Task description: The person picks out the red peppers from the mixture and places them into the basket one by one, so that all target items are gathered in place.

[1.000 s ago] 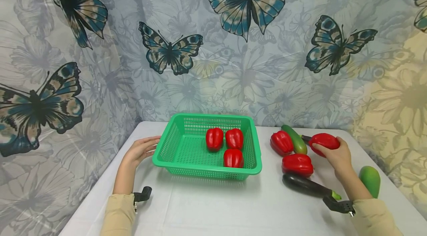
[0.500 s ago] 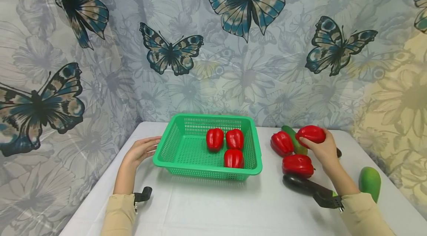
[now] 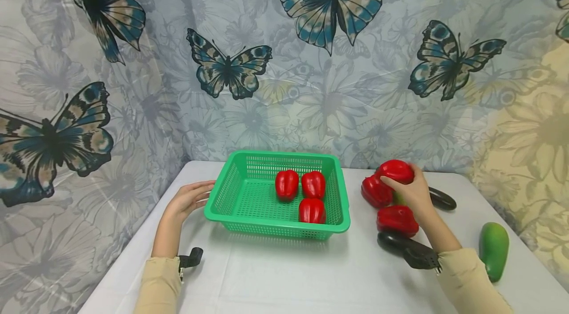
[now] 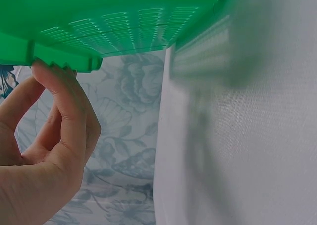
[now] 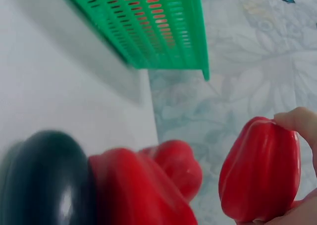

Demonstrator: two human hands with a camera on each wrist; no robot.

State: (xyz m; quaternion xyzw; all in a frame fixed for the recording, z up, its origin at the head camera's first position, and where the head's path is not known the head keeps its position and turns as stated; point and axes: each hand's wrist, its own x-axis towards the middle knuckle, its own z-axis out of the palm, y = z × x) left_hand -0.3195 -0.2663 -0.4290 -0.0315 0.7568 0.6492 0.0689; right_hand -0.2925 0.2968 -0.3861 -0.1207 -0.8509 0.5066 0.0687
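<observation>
My right hand [image 3: 414, 189] grips a red bell pepper [image 3: 397, 171] between thumb and fingers, held up over the other vegetables. In the right wrist view this bell pepper [image 5: 260, 170] is well clear of the green basket. Below it are two more red bell peppers [image 3: 376, 192] [image 3: 397, 220] and a mostly hidden cucumber [image 3: 398, 199]. Three red bell peppers [image 3: 286, 185] [image 3: 313, 185] [image 3: 312, 211] sit in the right half of the green basket [image 3: 275, 225]. My left hand [image 3: 188, 200] rests its fingertips at the basket's left rim, fingers relaxed; the left wrist view shows the fingertips [image 4: 47, 74] at that rim.
One dark eggplant [image 3: 393, 242] lies in front of the peppers, partly under my right wrist. Another eggplant [image 3: 441, 199] lies behind my right forearm. A green mango-like fruit [image 3: 494, 250] is at the table's right side. Butterfly-patterned cloth [image 3: 329, 106] hangs behind the white table [image 3: 266, 274].
My right hand has carried the bell pepper left and slightly up, away from the rear eggplant, which now shows behind the arm. My left hand and the basket have stayed put.
</observation>
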